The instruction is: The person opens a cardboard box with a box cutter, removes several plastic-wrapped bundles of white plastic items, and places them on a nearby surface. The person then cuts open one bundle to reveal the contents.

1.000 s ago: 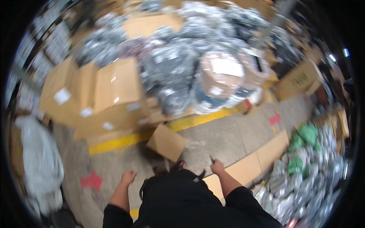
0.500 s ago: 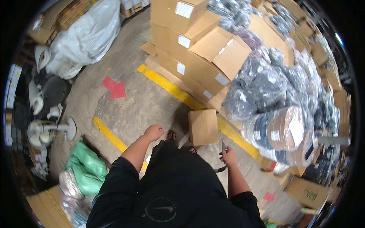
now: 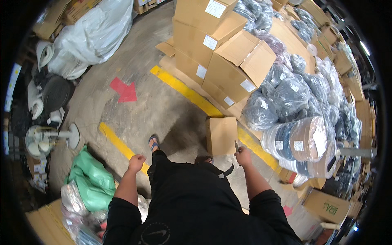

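My right hand [image 3: 243,157] is closed around a slim grey knife [image 3: 236,146], its tip pointing forward at the right side of a closed cardboard box [image 3: 221,134]. That box stands on the floor in front of me, over the yellow line; whether the knife touches it I cannot tell. My left hand [image 3: 137,162] hangs by my left side with its fingers curled in and nothing visible in them. A black strap [image 3: 228,170] sticks out at my waist, near the right hand.
Large cartons [image 3: 229,67] are stacked ahead, one with raised flaps. Grey plastic-wrapped bundles [image 3: 288,92] and wrapped rolls [image 3: 304,141] lie to the right. On the left are a white fan [image 3: 73,136] and a green sack [image 3: 92,173]. A red arrow [image 3: 124,89] marks the concrete floor.
My left hand has drawn back and to the left, away from my body's front. The right hand with the knife has come slightly forward, nearer the box. My left foot now shows farther left.
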`<state>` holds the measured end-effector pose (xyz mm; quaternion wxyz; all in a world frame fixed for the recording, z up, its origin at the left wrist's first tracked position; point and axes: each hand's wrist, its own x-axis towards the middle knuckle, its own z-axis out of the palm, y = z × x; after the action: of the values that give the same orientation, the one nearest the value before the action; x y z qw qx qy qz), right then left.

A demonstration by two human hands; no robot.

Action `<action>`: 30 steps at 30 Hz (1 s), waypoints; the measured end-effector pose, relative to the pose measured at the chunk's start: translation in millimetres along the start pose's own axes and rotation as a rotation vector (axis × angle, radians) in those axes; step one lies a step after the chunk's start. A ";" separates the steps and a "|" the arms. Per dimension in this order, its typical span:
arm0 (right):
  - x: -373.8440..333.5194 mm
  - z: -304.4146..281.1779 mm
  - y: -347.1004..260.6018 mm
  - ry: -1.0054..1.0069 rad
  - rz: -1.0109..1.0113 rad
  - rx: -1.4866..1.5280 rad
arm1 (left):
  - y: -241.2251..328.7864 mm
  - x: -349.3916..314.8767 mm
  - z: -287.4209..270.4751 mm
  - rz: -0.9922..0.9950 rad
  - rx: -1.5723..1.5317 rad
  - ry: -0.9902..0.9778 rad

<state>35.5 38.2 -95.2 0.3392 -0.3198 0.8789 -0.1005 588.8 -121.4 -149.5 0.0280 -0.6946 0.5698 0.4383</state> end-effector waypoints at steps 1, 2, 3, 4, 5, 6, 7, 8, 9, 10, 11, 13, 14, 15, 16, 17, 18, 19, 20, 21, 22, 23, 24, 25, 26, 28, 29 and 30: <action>-3.3 6.6 -18.0 0.018 0.025 0.005 | -7.5 15.5 -9.7 0.027 -0.016 -0.009; -9.2 14.6 -34.7 0.038 0.054 0.019 | -15.2 31.6 -21.8 0.031 -0.037 -0.033; -17.4 24.8 -50.7 0.066 0.071 0.041 | -22.9 48.6 -37.7 0.061 -0.024 -0.036; -24.2 37.2 -68.5 0.102 0.126 0.009 | -29.5 66.1 -55.3 0.067 -0.019 -0.051; -32.9 50.2 -84.6 0.096 0.162 0.010 | -35.3 83.3 -70.7 0.048 -0.030 -0.069; -42.3 65.0 -100.9 0.087 0.205 0.000 | -42.6 101.1 -91.6 0.077 -0.014 -0.093; -48.3 76.9 -117.4 0.075 0.238 -0.017 | -49.5 116.3 -112.2 0.091 -0.019 -0.083; -54.5 91.2 -136.4 0.072 0.242 -0.076 | -54.2 131.3 -133.2 0.076 -0.036 -0.071; -58.3 104.4 -155.8 0.051 0.273 -0.061 | -60.1 141.7 -154.9 0.046 -0.056 -0.055; -63.6 115.0 -173.6 0.071 0.210 -0.029 | -66.0 149.5 -176.2 0.059 -0.024 -0.053; -68.8 125.7 -192.7 0.091 0.222 -0.023 | -68.4 159.7 -198.2 0.069 0.005 -0.051; -76.0 142.0 -227.0 0.117 0.146 0.087 | -69.7 179.9 -234.4 0.099 0.084 -0.074; -78.3 147.4 -240.8 0.137 0.117 0.136 | -70.6 189.5 -249.8 0.114 0.128 -0.094; -78.9 152.0 -252.9 0.130 0.106 0.119 | -70.5 199.3 -259.4 0.129 0.169 -0.115; -80.2 156.7 -262.8 0.125 0.091 0.107 | -70.9 206.7 -263.3 0.123 0.127 -0.114; -80.9 159.8 -270.0 0.128 0.056 0.104 | -71.1 213.6 -264.4 0.115 0.084 -0.110; -79.9 160.4 -274.8 0.078 0.081 0.093 | -71.2 220.3 -264.2 0.108 0.050 -0.091; -80.0 161.8 -278.3 0.080 0.129 0.041 | -71.8 224.4 -259.8 0.153 0.026 -0.097; -77.9 160.8 -280.4 0.095 0.145 -0.002 | -71.8 226.1 -250.1 0.197 0.010 -0.090; -76.1 159.4 -282.0 0.108 0.154 -0.045 | -72.5 226.9 -242.1 0.208 -0.010 -0.089; -76.6 157.3 -282.6 0.119 0.188 -0.036 | -74.8 224.0 -231.9 0.241 -0.021 -0.095; -77.1 154.5 -283.2 0.091 0.195 -0.055 | -77.6 219.2 -221.1 0.239 -0.052 -0.114; -78.7 150.0 -283.6 0.065 0.216 -0.079 | -79.8 215.8 -212.6 0.231 -0.016 -0.154; -80.3 146.3 -285.3 0.042 0.253 -0.115 | -83.3 211.8 -205.0 0.203 -0.001 -0.204; -80.2 142.8 -288.7 0.014 0.254 -0.111 | -88.9 207.2 -199.6 0.198 -0.035 -0.206; -79.6 134.9 -296.6 -0.021 0.292 -0.121 | -102.4 199.4 -189.9 0.152 -0.129 -0.245; -77.8 132.4 -302.0 -0.030 0.274 -0.146 | -110.9 197.4 -187.9 0.142 -0.087 -0.233; -74.4 130.9 -308.4 -0.025 0.254 -0.168 | -120.3 197.4 -188.4 0.124 -0.061 -0.235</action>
<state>316.4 -148.8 -32.3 0.3321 -0.2346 0.9134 0.0208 789.1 -332.2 -215.6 0.0464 -0.6023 0.5910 0.5347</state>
